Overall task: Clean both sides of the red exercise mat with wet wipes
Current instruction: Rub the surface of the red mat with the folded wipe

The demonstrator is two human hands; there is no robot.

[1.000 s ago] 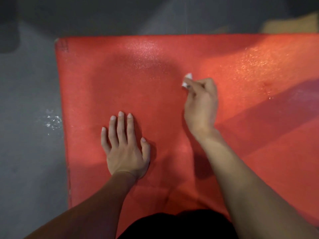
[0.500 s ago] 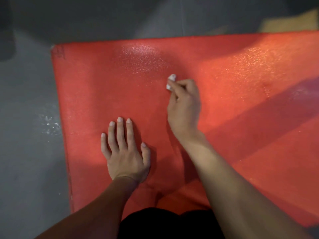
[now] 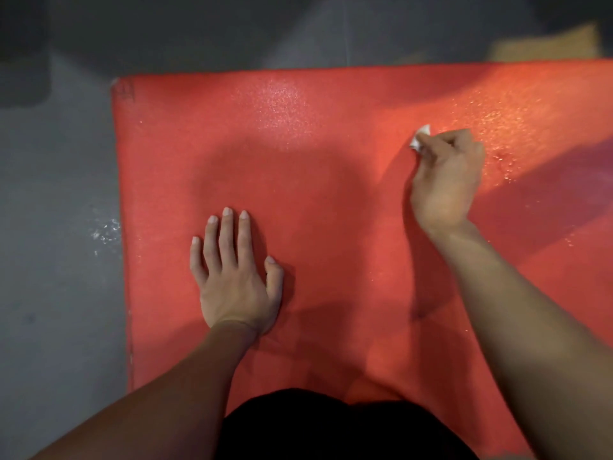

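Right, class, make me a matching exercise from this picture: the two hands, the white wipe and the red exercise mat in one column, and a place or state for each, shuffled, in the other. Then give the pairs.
Column one:
1. left hand
2. right hand
3. small crumpled white wet wipe
4. red foam exercise mat

Column two:
A. spread out on the grey floor
B. pinched between fingertips
C. flat, fingers straight, resting on the mat
D. fingers curled, working at the mat's far right

Pairs: 1-C, 2-D, 3-B, 4-A
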